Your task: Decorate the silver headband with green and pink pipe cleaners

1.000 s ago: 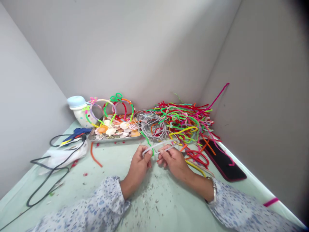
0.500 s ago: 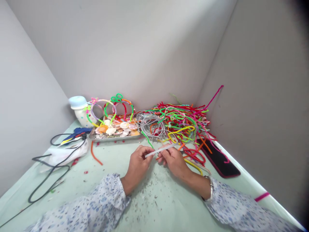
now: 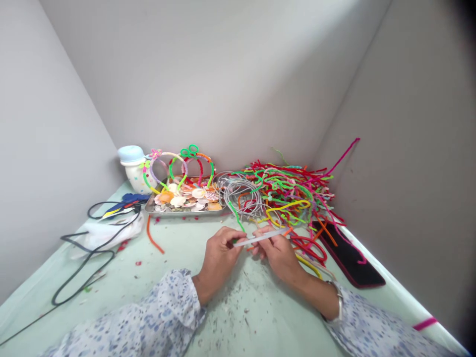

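My left hand is closed, pinching the left end of a thin, whitish, translucent stick between thumb and fingers. The stick slants slightly upward to the right, across the fingers of my right hand. Those fingers are curled together at the stick; how firmly they grip it is partly hidden. Just beyond my left fingertips lies a green pipe cleaner. An orange pipe cleaner and a red looped one lie beside my right hand.
Behind, a metal tray holds shells and several fuzzy headbands, near a white bottle. A wire coil and pipe-cleaner pile stand right of it. A black cable lies left; a dark flat slab lies right.
The whole view has shifted, so everything appears farther right. The stick lies at a flatter angle, still at both hands.
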`<state>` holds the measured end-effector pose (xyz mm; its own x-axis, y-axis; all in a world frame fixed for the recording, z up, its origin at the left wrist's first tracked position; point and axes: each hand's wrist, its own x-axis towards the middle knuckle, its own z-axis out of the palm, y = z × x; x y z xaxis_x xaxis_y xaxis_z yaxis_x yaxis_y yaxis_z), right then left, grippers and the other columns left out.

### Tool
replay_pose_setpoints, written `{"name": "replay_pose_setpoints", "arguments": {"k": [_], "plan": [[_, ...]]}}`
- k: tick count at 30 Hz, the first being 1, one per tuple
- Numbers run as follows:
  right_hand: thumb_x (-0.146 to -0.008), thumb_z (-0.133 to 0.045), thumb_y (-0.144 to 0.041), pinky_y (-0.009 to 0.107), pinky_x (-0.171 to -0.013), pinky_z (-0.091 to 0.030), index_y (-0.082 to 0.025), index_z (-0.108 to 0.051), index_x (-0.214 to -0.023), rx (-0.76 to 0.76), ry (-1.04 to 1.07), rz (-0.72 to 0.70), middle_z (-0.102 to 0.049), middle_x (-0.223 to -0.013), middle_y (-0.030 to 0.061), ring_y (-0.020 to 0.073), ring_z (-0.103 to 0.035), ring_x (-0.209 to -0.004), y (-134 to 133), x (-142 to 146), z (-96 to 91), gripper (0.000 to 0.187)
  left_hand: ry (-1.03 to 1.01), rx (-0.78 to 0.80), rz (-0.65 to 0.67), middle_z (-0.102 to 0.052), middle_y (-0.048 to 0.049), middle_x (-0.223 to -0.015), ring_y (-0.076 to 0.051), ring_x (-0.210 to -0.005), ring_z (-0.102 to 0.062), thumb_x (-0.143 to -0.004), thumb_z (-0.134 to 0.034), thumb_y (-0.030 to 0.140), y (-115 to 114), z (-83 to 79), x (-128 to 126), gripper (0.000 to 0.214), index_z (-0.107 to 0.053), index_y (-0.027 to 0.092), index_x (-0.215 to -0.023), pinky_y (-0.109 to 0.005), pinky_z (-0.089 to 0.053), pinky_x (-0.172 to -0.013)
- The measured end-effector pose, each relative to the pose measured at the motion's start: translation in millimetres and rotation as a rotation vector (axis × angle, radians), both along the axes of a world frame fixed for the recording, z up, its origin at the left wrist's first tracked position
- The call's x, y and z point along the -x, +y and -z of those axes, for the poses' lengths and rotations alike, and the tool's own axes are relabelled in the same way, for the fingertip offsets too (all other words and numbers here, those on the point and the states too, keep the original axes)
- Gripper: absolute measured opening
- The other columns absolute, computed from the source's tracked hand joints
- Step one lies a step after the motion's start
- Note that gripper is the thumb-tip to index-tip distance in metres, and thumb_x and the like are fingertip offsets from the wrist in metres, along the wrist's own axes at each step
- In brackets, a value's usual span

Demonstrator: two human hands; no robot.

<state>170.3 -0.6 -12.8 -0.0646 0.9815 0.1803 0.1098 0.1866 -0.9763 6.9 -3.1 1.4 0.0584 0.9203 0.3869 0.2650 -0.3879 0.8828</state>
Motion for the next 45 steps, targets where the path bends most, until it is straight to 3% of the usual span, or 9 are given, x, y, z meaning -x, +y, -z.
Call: {"name": "replay_pose_setpoints", "arguments": {"k": [11, 19, 33, 38, 42, 45], "plan": [[-0.092, -0.048, -0.047, 0.024, -0.048, -0.044, -0.018, -0.056, -0.083, -0.044, -0.085, 0.022, -0.062, -0.058, -0.0008, 0.0137, -0.055, -0.049, -3, 0, -3.0, 0.031, 0.042, 0.028, 0.009, -0.068, -0.0054, -0.078, -0.018, -0.074, -0.063, -0.076, -0.069, 0.019, 1, -0.9, -1, 0.007, -0.074, 0.019, -0.08, -0.028, -0.048, -0.069], [-0.094, -0.047, -0.034, 0.023, -0.055, -0.045, -0.018, -0.058, -0.079, -0.117, -0.105, 0.005, -0.063, -0.066, -0.0003, 0.0127, -0.058, -0.057, -5, 0, -2.3, 0.025, 0.055, 0.047, 0.064, -0.066, -0.0055, -0.081, -0.019, -0.076, -0.063, -0.076, -0.07, 0.024, -1, 1.7, 2, 0.011, -0.072, 0.016, -0.084, -0.028, -0.048, -0.07], [-0.094, -0.047, -0.038, 0.023, -0.051, -0.044, -0.018, -0.058, -0.078, -0.106, -0.105, 0.028, -0.062, -0.064, -0.0004, 0.0132, -0.056, -0.053, -6, -1, -5.3, 0.027, 0.019, 0.103, 0.056, -0.066, -0.0051, -0.083, -0.016, -0.072, -0.062, -0.078, -0.065, 0.024, -4, -0.9, -2, 0.014, -0.07, 0.014, -0.087, -0.026, -0.047, -0.066], [-0.092, -0.049, -0.03, 0.023, -0.055, -0.044, -0.018, -0.06, -0.082, -0.157, -0.249, -0.038, -0.063, -0.065, -0.0002, 0.0132, -0.058, -0.057, -8, -9, -19.4, 0.02, -0.101, 0.246, 0.128, -0.07, -0.005, -0.082, -0.017, -0.074, -0.062, -0.076, -0.068, 0.028, -7, -9.9, -5, 0.018, -0.07, 0.014, -0.088, -0.025, -0.047, -0.067], [-0.094, -0.048, -0.033, 0.024, -0.061, -0.046, -0.019, -0.058, -0.087, -0.19, -0.208, -0.091, -0.063, -0.07, -0.0005, 0.0137, -0.061, -0.065, -15, -14, -27.9, 0.019, -0.195, 0.456, 0.185, -0.07, -0.0033, -0.075, -0.013, -0.062, -0.058, -0.075, -0.071, 0.031, -17, -19.2, -5, 0.021, -0.071, 0.014, -0.088, -0.021, -0.042, -0.055], [-0.095, -0.047, -0.033, 0.023, -0.061, -0.045, -0.02, -0.057, -0.089, -0.186, -0.167, -0.147, -0.062, -0.069, -0.0017, 0.0127, -0.06, -0.064, -24, -14, -31.7, 0.017, -0.294, 0.547, 0.303, -0.067, -0.002, -0.067, -0.01, -0.057, -0.054, -0.08, -0.067, 0.037, -28, -22.7, -1, 0.026, -0.073, 0.014, -0.09, -0.019, -0.038, -0.052]]}}
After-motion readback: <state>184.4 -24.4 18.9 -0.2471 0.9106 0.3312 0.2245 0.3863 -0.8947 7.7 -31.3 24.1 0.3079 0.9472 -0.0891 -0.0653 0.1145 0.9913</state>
